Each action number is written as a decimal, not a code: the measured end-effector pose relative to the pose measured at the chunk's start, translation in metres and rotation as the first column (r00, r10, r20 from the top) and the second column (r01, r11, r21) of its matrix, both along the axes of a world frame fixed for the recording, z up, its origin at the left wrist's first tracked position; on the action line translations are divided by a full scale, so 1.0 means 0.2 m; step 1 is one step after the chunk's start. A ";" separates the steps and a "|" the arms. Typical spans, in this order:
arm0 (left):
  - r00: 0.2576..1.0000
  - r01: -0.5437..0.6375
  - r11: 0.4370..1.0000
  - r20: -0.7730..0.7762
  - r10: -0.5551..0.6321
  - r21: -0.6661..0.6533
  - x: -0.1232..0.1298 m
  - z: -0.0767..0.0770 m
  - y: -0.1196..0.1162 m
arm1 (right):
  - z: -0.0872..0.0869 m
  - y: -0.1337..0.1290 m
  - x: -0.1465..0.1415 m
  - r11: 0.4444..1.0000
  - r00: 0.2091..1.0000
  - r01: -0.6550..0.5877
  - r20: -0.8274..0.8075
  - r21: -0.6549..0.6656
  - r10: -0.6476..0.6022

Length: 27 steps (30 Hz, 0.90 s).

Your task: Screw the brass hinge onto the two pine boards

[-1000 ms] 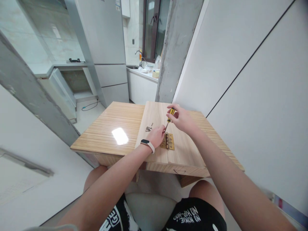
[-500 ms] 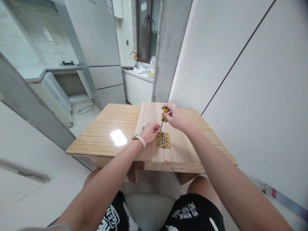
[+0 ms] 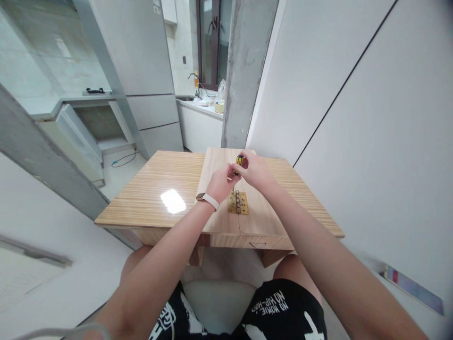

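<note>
**Wooden desk by a kitchen: two hands meet at a screwdriver over a hinge**

A grey refrigerator and a counter with a sink stand beyond the desk, with a pale panelled wall on the right. Two pale boards lie side by side on the desktop, and the open brass-coloured hinge lies flat across their seam.

The right hand grasps the screwdriver by its yellow-and-black handle, the thumb and fingers closed about it. The handle stands nearly upright between them, and the shaft runs down toward the hinge's far edge, left of its knuckle. Whether the tip sits in a screw is too small to tell.

The left hand, a pale-strapped band on its wrist, has its fingers bent together at the handle's lower end, beside the right fingertips. Whether they pinch the shaft or something small cannot be told. The hinge lies just below both hands, nearer the person.
</note>
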<state>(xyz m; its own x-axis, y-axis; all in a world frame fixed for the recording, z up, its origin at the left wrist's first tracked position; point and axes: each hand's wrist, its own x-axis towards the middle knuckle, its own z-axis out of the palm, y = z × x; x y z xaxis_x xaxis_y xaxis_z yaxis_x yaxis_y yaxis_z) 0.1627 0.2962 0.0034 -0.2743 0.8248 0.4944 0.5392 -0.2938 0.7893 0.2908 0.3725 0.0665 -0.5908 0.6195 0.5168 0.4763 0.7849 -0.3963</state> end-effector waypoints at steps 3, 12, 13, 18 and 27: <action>1.000 0.011 1.000 -0.010 -0.011 0.015 -0.01 -0.01 0.02 | 0.02 -0.01 0.01 1.000 1.000 -0.001 0.029 0.015 0.000; 0.996 0.047 0.999 -0.076 -0.047 -0.004 -0.03 -0.01 0.00 | 0.13 -0.05 0.04 0.989 0.977 -0.149 0.160 0.023 0.144; 0.994 0.042 0.999 -0.096 -0.043 -0.009 -0.03 0.00 0.00 | 0.13 -0.05 0.04 0.989 0.975 -0.143 0.174 0.028 0.136; 0.991 0.034 0.999 -0.128 -0.036 -0.019 -0.02 0.01 -0.02 | 0.13 -0.05 0.03 0.989 0.968 -0.110 0.237 0.097 0.084; 0.964 -0.037 0.999 -0.261 0.046 0.039 0.01 0.01 -0.03 | 0.14 -0.07 0.01 0.986 0.966 -0.046 0.257 0.159 0.004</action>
